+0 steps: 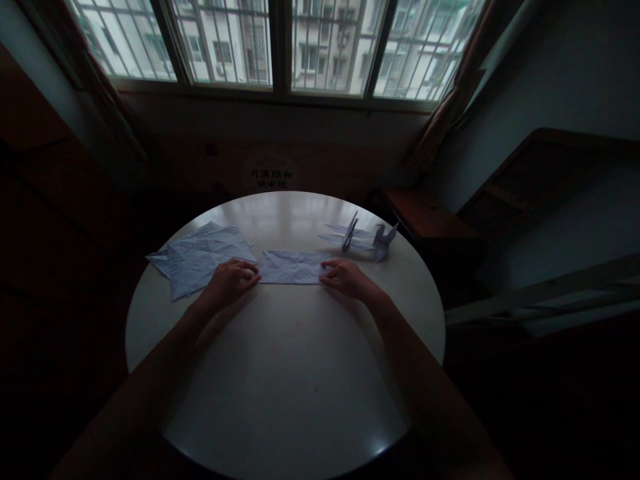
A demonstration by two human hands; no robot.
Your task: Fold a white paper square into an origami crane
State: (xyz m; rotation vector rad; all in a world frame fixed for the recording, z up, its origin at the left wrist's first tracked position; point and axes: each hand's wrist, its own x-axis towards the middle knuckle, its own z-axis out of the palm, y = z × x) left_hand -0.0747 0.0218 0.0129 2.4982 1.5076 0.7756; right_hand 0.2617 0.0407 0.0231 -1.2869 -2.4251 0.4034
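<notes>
A creased, pale blue-white paper rectangle (291, 267) lies flat across the middle of the round white table (290, 373). My left hand (234, 280) pinches its left end, with the fingers bent. At the right end, my right hand (345, 277) closes its fingertips on the paper's edge. Creased sheets of the same paper (200, 257) lie spread just beyond and left of my left hand. Behind my right hand stand folded paper cranes, one (350, 235) nearer the middle and another (384, 241) further right.
Barred windows (325, 47) stretch along the far wall, with curtains at both sides. A reddish-brown wooden piece of furniture (425, 210) stands beyond the table's right rim. Dark framed furniture (540, 180) leans or stands by the right wall.
</notes>
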